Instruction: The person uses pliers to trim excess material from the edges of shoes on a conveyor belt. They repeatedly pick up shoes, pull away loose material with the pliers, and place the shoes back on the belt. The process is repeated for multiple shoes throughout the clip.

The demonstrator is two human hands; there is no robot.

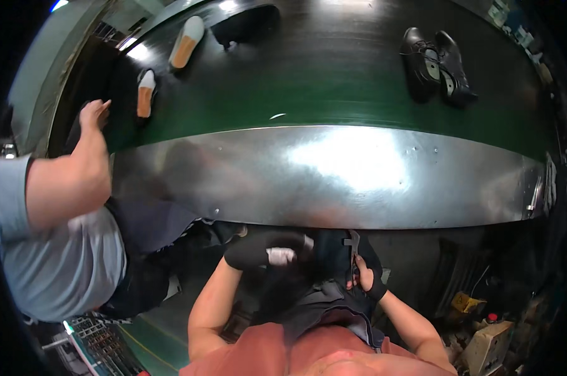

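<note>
My left hand [282, 255], with dark covering around the wrist and pale patches at the fingers, is curled over my lap. It is against a dark mass that I cannot make out. My right hand [362, 276], with a black band at the wrist, grips a pair of metal pincers [353, 241]. Their head points up toward the bench edge. Both hands are just below the near edge of the metal ledge [252, 172]. Dark clothing [333, 297] covers my lap and blends with whatever lies between the hands.
Beyond the ledge runs a dark green belt [333, 88]. On it lie black lace-up shoes [421, 59], two pale shoe pieces with tan soles [186, 44] and a black item [246, 25]. A co-worker [64, 238] sits at left, arm over the belt. A beige box [487, 344] stands lower right.
</note>
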